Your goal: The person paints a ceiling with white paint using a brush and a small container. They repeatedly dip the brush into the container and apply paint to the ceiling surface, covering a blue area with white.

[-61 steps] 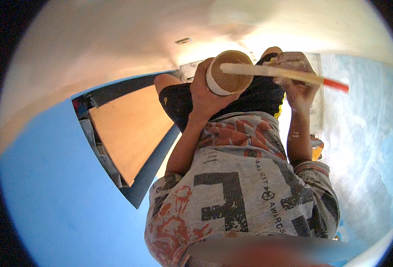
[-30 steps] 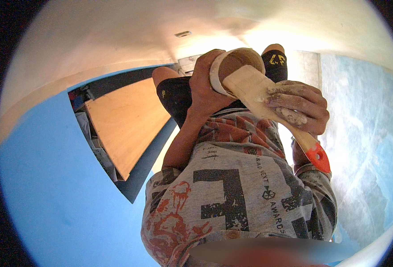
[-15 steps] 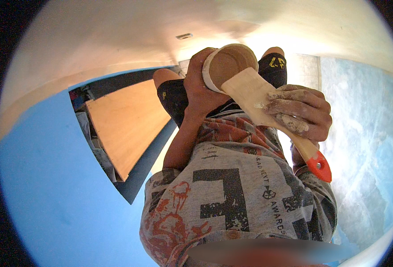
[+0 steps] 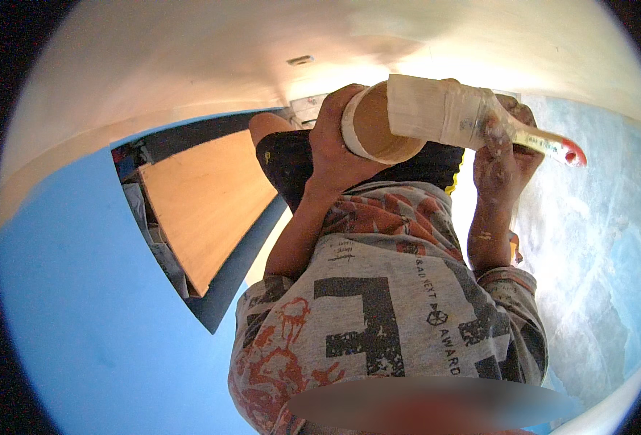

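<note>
My left hand is wrapped round the side of a pale round tub, which is tilted so its mouth faces me. Light brown colour coats the tub's inside. A wide flat paintbrush lies across the tub's right rim, its pale bristle end overlapping the opening. My right hand, smeared with whitish material, grips the brush near the base of its handle, thumb in front and the other fingers mostly behind. The handle's red tip points right. Whether the bristles touch the rim cannot be made out.
A cream wall runs across the far side, with a small fitting on it. To the left, a wooden panel sits in a dark frame beside a bright blue wall. A patchy pale blue surface is at right.
My right hand has turned the paintbrush over and raised it, so it lies nearly level with the handle pointing right. The tub has shifted slightly right and tilted more toward me.
</note>
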`<state>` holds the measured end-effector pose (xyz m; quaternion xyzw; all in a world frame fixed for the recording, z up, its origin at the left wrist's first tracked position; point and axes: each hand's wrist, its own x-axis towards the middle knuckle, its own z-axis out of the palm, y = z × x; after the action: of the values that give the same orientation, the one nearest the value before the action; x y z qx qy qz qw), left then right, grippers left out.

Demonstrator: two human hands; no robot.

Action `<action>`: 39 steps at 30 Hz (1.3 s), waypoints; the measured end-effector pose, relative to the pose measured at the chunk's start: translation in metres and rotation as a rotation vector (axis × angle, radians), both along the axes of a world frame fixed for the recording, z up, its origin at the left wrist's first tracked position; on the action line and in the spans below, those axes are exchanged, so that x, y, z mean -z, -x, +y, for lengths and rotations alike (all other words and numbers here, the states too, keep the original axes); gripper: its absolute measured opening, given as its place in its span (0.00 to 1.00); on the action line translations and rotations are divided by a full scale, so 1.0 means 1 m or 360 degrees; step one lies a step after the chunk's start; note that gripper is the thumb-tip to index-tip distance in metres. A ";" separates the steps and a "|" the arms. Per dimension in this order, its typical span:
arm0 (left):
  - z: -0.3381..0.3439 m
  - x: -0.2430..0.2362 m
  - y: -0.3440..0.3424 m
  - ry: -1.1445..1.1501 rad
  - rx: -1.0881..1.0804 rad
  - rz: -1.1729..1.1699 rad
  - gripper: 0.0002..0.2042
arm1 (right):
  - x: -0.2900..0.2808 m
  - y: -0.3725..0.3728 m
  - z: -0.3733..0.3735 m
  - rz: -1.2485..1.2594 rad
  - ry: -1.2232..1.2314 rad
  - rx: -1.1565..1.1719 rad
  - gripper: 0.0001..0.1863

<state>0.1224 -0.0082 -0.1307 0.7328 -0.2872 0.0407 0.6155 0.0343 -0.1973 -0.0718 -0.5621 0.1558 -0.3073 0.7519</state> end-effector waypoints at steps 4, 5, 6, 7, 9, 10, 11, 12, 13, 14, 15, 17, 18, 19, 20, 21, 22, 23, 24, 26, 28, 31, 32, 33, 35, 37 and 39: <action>-0.001 0.002 0.002 0.0024 0.0030 0.0068 0.43 | 0.005 -0.005 0.001 0.0031 -0.0264 -0.0002 0.11; -0.002 0.002 0.003 -0.0013 0.0023 0.0068 0.44 | 0.006 -0.006 0.001 0.0054 -0.0272 -0.0008 0.10; -0.002 0.002 0.003 -0.0052 0.0015 0.0066 0.44 | 0.007 -0.007 0.002 0.0078 -0.0279 -0.0014 0.10; -0.004 0.004 0.003 -0.0120 0.0005 0.0049 0.45 | 0.008 -0.006 0.002 0.0106 -0.0284 -0.0014 0.09; -0.006 0.005 0.004 -0.0116 0.0001 0.0028 0.45 | 0.011 -0.004 0.002 0.0144 -0.0279 -0.0057 0.08; -0.006 0.002 0.003 -0.0045 0.0014 0.0024 0.45 | 0.006 -0.006 0.004 0.0148 -0.0301 -0.0089 0.07; -0.006 0.000 0.003 0.0026 0.0026 0.0021 0.45 | 0.004 -0.007 0.005 0.0152 -0.0324 -0.0121 0.07; -0.005 -0.002 0.002 -0.0012 0.0017 -0.0046 0.45 | 0.004 -0.005 0.005 0.0226 -0.0314 -0.0102 0.07; -0.005 -0.004 0.001 -0.0049 0.0003 -0.0117 0.45 | 0.005 -0.002 0.003 0.0298 -0.0303 -0.0089 0.07; -0.004 -0.004 0.000 -0.0067 -0.0001 -0.0151 0.45 | 0.006 0.000 0.001 0.0369 -0.0292 -0.0077 0.07; -0.003 -0.004 -0.001 -0.0084 -0.0005 -0.0187 0.44 | 0.008 0.002 -0.002 0.0400 -0.0293 -0.0060 0.07; -0.002 -0.001 -0.001 -0.0091 -0.0002 -0.0171 0.44 | 0.012 0.006 -0.010 0.0463 -0.0293 -0.0026 0.08; -0.002 0.001 0.000 -0.0102 -0.0003 -0.0157 0.44 | 0.014 0.007 -0.012 0.0433 -0.0283 0.0012 0.08; -0.002 0.002 0.001 -0.0128 -0.0010 -0.0128 0.43 | 0.014 0.008 -0.014 0.0404 -0.0273 0.0051 0.09; -0.002 0.003 0.002 -0.0155 -0.0017 -0.0099 0.43 | 0.015 0.009 -0.016 0.0375 -0.0263 0.0090 0.09; -0.002 0.004 0.003 -0.0181 -0.0024 -0.0069 0.43 | 0.015 0.011 -0.018 0.0278 -0.0117 0.0079 0.10; -0.001 0.005 0.004 -0.0209 -0.0044 -0.0039 0.43 | 0.014 0.013 -0.019 0.0181 0.0028 0.0056 0.11; 0.000 0.006 0.004 -0.0237 -0.0065 -0.0009 0.43 | 0.013 0.017 -0.020 0.0083 0.0172 0.0030 0.11; 0.001 0.007 0.005 -0.0210 -0.0066 0.0009 0.43 | 0.014 0.026 -0.020 0.0136 0.0617 0.0101 0.14; 0.002 0.009 0.004 -0.0160 -0.0039 0.0039 0.43 | 0.001 0.026 -0.024 -0.0148 0.1170 -0.0257 0.14; 0.000 0.012 0.003 -0.0036 -0.0022 0.0086 0.43 | -0.007 0.010 -0.011 -0.0639 0.1338 -0.0209 0.12; 0.000 0.017 0.002 0.0046 -0.0038 0.0088 0.44 | 0.009 -0.017 0.018 -0.1246 0.1189 -0.0069 0.13; 0.000 0.016 0.002 0.0065 -0.0067 0.0073 0.45 | 0.001 -0.012 -0.002 -0.1082 0.1477 -0.0423 0.13; 0.001 0.015 0.002 0.0059 -0.0099 0.0068 0.45 | -0.003 -0.010 -0.005 -0.0984 0.1555 -0.0552 0.12; 0.004 0.013 0.003 0.0021 -0.0156 0.0073 0.45 | -0.012 -0.005 -0.011 -0.0776 0.1723 -0.0792 0.13; 0.005 0.010 0.004 -0.0037 -0.0212 0.0103 0.45 | -0.010 -0.005 -0.013 -0.0843 0.1644 -0.0803 0.12; 0.005 0.009 0.003 -0.0069 -0.0244 0.0136 0.45 | -0.016 -0.002 -0.012 -0.0815 0.1626 -0.0825 0.12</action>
<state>0.1190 -0.0028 -0.1394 0.7667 -0.2047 0.0501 0.6064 0.0361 -0.2093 -0.0557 -0.7786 -0.3370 -0.2756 0.4520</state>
